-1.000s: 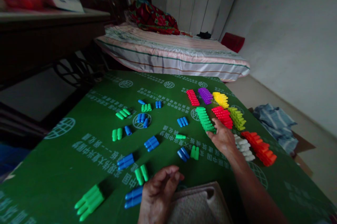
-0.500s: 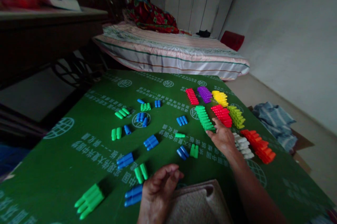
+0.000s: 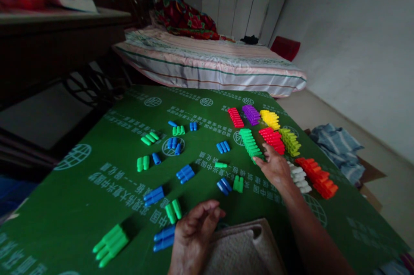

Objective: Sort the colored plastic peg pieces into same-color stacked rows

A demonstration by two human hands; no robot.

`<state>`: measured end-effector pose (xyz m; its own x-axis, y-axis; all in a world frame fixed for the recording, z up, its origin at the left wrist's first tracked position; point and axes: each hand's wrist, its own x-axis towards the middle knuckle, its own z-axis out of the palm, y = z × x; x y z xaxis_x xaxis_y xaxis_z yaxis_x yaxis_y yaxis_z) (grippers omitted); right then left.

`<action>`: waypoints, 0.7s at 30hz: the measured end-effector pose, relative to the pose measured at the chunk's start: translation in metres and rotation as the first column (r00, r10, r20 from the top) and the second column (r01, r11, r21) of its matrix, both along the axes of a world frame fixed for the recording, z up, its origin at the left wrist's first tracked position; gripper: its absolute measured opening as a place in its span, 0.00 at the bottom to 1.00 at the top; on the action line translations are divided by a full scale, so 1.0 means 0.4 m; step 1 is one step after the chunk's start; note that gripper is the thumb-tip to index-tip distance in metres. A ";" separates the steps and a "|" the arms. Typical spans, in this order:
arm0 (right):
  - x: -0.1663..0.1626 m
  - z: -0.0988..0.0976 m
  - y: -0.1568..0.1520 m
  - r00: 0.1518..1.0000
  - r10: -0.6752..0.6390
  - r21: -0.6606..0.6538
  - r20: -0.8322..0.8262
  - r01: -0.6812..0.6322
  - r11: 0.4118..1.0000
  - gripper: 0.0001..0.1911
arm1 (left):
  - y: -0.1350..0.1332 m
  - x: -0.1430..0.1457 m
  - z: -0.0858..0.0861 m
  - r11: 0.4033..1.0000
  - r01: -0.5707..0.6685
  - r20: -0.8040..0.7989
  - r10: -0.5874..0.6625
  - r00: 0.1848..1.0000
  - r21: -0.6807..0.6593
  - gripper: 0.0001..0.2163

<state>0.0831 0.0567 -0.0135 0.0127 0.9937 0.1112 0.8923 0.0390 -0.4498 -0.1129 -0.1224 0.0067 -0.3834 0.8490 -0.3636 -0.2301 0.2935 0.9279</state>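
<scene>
My right hand (image 3: 274, 166) is by the near end of a row of green bullet-shaped plastic pieces (image 3: 250, 143). Its thumb and fingers are spread apart, the thumb tip close to the last green piece; whether it touches cannot be made out. A red block of pieces (image 3: 272, 139) lies just beyond the fingertips, and white pieces (image 3: 299, 178) are partly hidden by the wrist. My left hand (image 3: 199, 227) rests low over the table, its fingers curled and thumb drawn to the index, nothing visible in them. Beside it are blue pieces (image 3: 163, 239) and a green pair (image 3: 174, 211).
The green board table (image 3: 106, 210) bears several scattered green and blue pieces, including a green trio (image 3: 111, 245). Purple (image 3: 251, 114), yellow (image 3: 270, 119), lime (image 3: 290, 142) and orange (image 3: 317, 176) groups stand right. Folded grey-brown cloth (image 3: 242, 249) lies at the near edge; a bed (image 3: 210, 64) stands beyond.
My right hand has shifted very slightly at the near end of the green row. The left hand and the pieces look the same.
</scene>
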 end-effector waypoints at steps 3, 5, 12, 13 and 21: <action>0.026 -0.004 0.003 0.995 -0.024 0.015 -0.098 0.025 1.000 0.30 | 0.001 0.007 0.012 0.999 -0.037 -0.008 0.037 0.999 -0.008 0.15; 0.041 -0.005 -0.001 0.984 -0.037 0.031 -0.175 0.044 0.999 0.28 | 0.001 0.012 0.017 0.999 -0.041 -0.015 0.041 0.999 -0.009 0.14; 0.059 -0.018 -0.046 0.940 -0.023 0.084 -0.342 0.055 0.995 0.24 | 0.000 0.012 0.020 0.999 -0.044 -0.040 0.043 0.998 -0.007 0.14; 0.059 -0.023 -0.054 0.936 -0.004 0.082 -0.352 0.035 0.996 0.23 | 0.000 0.011 0.025 0.999 -0.046 -0.042 0.045 0.998 -0.009 0.14; 0.030 -0.060 -0.123 0.900 0.182 0.019 -0.397 -0.190 0.982 0.17 | -0.001 -0.033 0.092 0.994 -0.108 -0.179 0.112 0.977 0.033 0.16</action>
<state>0.0952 0.0074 -0.0375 -0.1335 0.9842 0.1163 0.6185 0.1745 -0.7661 -0.1260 -0.1227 0.0434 -0.5324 0.8053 -0.2607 -0.0877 0.2539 0.9633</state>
